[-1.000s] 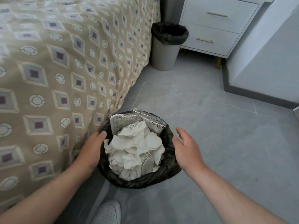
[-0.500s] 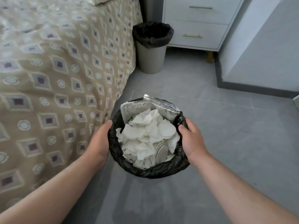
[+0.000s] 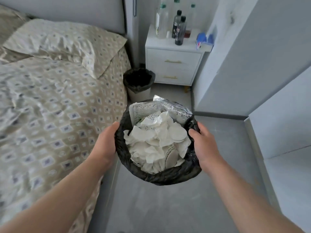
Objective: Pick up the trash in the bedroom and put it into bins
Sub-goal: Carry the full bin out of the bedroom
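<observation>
A small bin [image 3: 161, 175] lined with a black bag is held up above the grey floor between both my hands. It is full of white crumpled tissues and round pads [image 3: 156, 142], with a silver foil wrapper [image 3: 170, 109] sticking up at its far side. My left hand [image 3: 106, 142] grips the bin's left rim. My right hand [image 3: 204, 142] grips the right rim, thumb over the edge. A second bin [image 3: 138, 84] with a black liner stands on the floor by the bed's corner, its inside dark.
The bed [image 3: 50, 115] with patterned cover and pillow [image 3: 67, 42] fills the left. A white nightstand [image 3: 173, 64] at the back carries several bottles [image 3: 178, 29] and a blue packet [image 3: 204, 39]. A grey wall [image 3: 252, 56] closes the right, leaving a narrow floor strip.
Both hands closed on the bin's rim and lifted it off the floor. The view rose, bringing the pillow and the nightstand top into sight.
</observation>
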`<action>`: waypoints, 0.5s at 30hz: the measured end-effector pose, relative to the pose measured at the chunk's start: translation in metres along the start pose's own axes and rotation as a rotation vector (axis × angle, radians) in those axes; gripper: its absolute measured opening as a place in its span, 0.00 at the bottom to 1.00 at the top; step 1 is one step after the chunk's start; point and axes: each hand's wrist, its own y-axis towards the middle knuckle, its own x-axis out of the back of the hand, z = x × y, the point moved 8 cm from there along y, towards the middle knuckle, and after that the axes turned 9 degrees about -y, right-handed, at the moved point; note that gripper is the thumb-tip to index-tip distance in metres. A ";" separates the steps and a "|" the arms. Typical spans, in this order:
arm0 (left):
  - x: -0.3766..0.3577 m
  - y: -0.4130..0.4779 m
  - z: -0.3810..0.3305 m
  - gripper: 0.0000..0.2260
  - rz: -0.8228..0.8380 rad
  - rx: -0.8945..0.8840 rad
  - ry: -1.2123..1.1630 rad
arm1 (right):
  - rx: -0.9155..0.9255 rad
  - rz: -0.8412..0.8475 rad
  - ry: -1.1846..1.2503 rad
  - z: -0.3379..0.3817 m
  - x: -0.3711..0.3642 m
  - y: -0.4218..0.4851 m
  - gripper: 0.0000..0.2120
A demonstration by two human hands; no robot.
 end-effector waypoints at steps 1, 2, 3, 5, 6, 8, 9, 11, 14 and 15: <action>-0.006 -0.016 -0.024 0.16 0.007 0.008 0.017 | 0.001 0.006 -0.010 0.024 0.013 -0.011 0.10; -0.011 -0.033 -0.047 0.16 0.024 0.016 0.035 | -0.003 0.009 -0.020 0.046 0.026 -0.023 0.10; -0.017 -0.049 -0.069 0.16 0.039 0.021 0.047 | -0.001 0.011 -0.024 0.069 0.039 -0.035 0.09; -0.029 -0.078 -0.111 0.16 0.064 0.017 0.042 | 0.004 0.005 -0.028 0.108 0.064 -0.058 0.10; -0.036 -0.093 -0.130 0.16 0.072 0.012 0.041 | 0.002 -0.005 -0.034 0.126 0.076 -0.070 0.11; -0.050 -0.124 -0.168 0.16 0.110 -0.014 0.026 | 0.012 -0.018 -0.033 0.157 0.098 -0.094 0.11; -0.055 -0.137 -0.185 0.16 0.131 -0.034 0.013 | 0.015 -0.032 -0.032 0.170 0.109 -0.105 0.11; -0.066 -0.161 -0.214 0.17 0.169 -0.052 0.000 | 0.008 -0.088 -0.010 0.191 0.129 -0.129 0.10; -0.082 -0.190 -0.249 0.18 0.223 -0.082 -0.054 | 0.010 -0.122 0.039 0.217 0.150 -0.162 0.09; -0.089 -0.202 -0.257 0.18 0.254 -0.072 -0.070 | 0.002 -0.131 0.048 0.221 0.157 -0.174 0.10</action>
